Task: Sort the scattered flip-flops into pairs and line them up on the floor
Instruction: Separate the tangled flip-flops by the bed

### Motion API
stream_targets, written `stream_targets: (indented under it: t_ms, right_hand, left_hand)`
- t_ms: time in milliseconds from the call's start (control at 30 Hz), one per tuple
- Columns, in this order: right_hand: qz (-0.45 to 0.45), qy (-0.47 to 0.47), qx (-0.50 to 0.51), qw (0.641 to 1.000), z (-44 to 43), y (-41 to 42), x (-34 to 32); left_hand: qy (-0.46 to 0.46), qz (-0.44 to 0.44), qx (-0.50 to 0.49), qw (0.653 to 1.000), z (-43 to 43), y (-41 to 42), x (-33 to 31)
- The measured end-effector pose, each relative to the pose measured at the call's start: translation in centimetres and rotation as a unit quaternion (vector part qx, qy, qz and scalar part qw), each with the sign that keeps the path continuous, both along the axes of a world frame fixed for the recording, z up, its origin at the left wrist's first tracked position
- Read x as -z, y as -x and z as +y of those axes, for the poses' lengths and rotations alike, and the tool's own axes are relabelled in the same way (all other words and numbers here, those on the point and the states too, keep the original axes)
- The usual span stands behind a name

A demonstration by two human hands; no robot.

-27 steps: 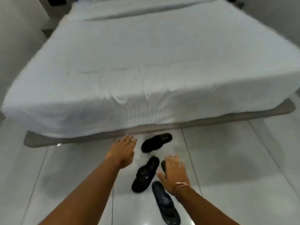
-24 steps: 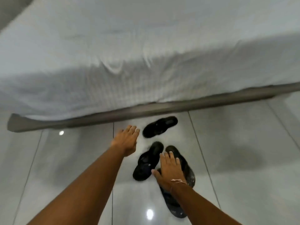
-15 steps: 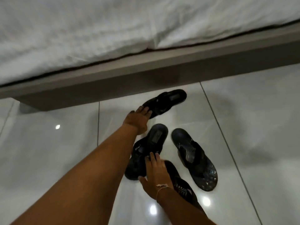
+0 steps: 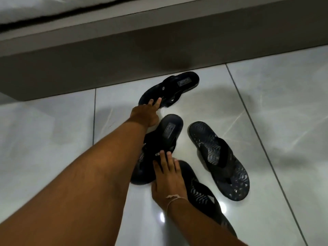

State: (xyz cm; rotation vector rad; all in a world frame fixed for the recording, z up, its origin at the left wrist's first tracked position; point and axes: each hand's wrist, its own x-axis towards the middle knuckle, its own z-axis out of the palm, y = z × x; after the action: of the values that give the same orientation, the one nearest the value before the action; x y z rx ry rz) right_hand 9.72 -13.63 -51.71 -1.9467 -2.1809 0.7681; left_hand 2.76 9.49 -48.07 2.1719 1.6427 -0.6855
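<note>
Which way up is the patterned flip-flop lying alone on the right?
Right way up. The patterned flip-flop shows its footbed with the black thong strap arching over it, flat on the tiled floor, apart from the others; neither hand touches it.

A grey bed frame (image 4: 124, 50) ran across the top of the view with a strip of white bedding (image 4: 26, 9) above it, and below lay a glossy pale tiled floor (image 4: 284, 103) crossed by thin dark grout lines (image 4: 248, 112).

Bedroom, bed base (image 4: 124, 23), white bedding (image 4: 26, 9), tiled floor (image 4: 284, 103)
</note>
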Motion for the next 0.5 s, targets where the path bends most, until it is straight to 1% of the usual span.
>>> stream_targets:
  t_ms: [133,267,333,500]
  right_hand:
    - [-0.037,0.020,-0.013,0.999,0.6,1.3,-0.7]
    - [-0.055,0.041,-0.051,0.996,0.1,3.4,-1.4]
    - [-0.056,0.053,-0.079,0.994,-1.1,5.0,-1.9]
    - [-0.057,0.088,-0.134,0.985,-5.7,8.3,-2.4]
  left_hand:
    - [0.016,0.008,-0.039,0.999,-3.0,5.2,-0.9]
    - [0.065,0.016,-0.103,0.992,-8.6,11.1,-1.5]
    - [0.083,0.019,-0.141,0.986,-12.5,14.4,-1.8]
    - [0.105,-0.019,-0.223,0.969,-23.6,20.3,-2.6]
